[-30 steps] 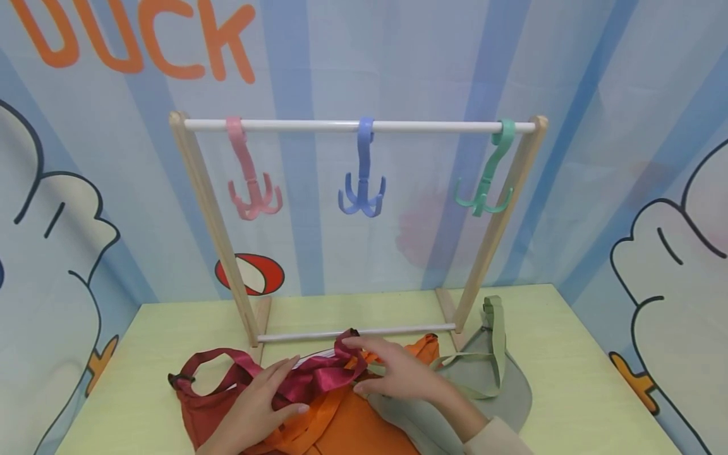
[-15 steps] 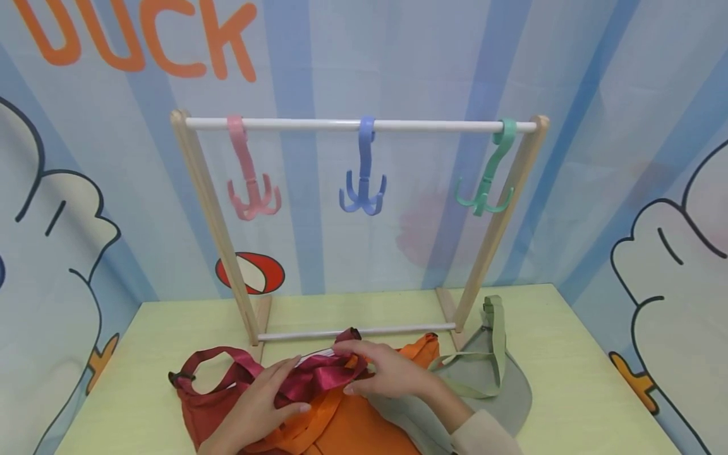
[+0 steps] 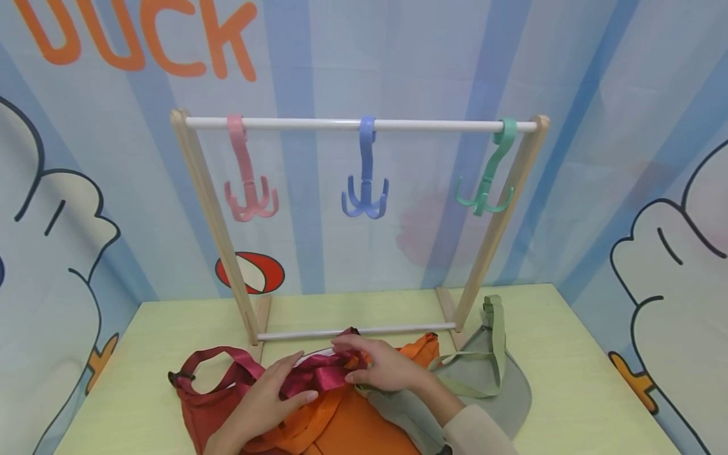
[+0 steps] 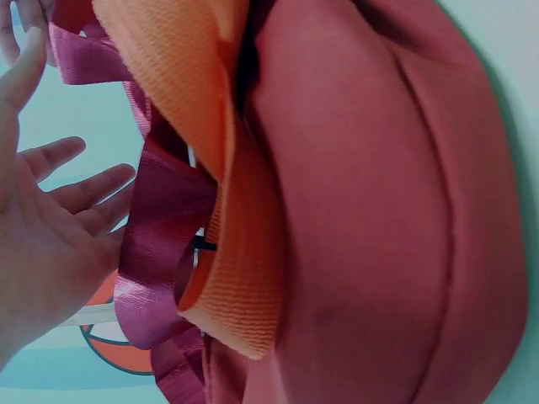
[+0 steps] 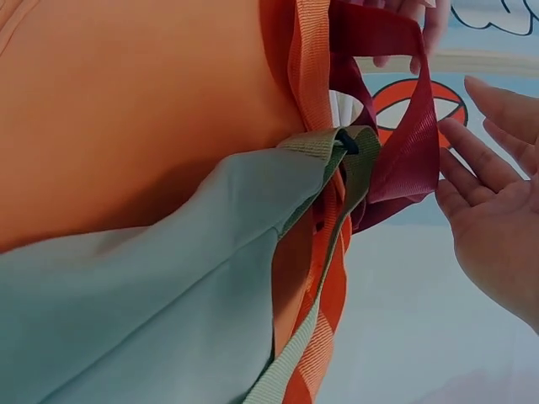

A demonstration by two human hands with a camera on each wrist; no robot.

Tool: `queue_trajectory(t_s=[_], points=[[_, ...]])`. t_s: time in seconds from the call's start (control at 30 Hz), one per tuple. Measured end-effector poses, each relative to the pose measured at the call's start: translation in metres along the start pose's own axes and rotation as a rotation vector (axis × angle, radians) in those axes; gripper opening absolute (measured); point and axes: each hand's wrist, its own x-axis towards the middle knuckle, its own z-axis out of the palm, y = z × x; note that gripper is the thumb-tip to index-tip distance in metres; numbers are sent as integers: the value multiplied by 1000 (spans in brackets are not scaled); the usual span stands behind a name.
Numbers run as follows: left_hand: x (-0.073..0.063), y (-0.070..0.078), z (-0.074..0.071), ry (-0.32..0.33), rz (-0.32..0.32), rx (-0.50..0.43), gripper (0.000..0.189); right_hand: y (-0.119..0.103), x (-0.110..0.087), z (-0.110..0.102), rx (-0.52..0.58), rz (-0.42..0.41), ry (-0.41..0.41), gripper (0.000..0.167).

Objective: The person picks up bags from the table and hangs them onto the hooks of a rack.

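Fingers (image 3: 286,370) of left hand (image 3: 263,397), right hand (image 3: 391,366) spread beside maroon strap (image 3: 327,378); orange lettering (image 3: 210,38) "DUCK", top cropped

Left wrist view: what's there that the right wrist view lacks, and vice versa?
Only the left wrist view shows the red bag's broad body. Only the right wrist view shows the orange bag's broad body, the grey bag and a green strap. Both show crimson strap, orange strap, the red oval print and parts of the left hand and right hand.

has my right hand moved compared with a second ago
Yes: in the head view, your right hand has shifted slightly left, away from the rack's right post.
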Motion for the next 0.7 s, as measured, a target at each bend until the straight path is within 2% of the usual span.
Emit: queue_trajectory(t_s=[0.47,0.7], points=[[0,-8,7,3,-9,14,75,15,0,5,32,44,-9,56],[0,-11,7,-8,-27,27,74,24,1,9,64,22,23,45]])
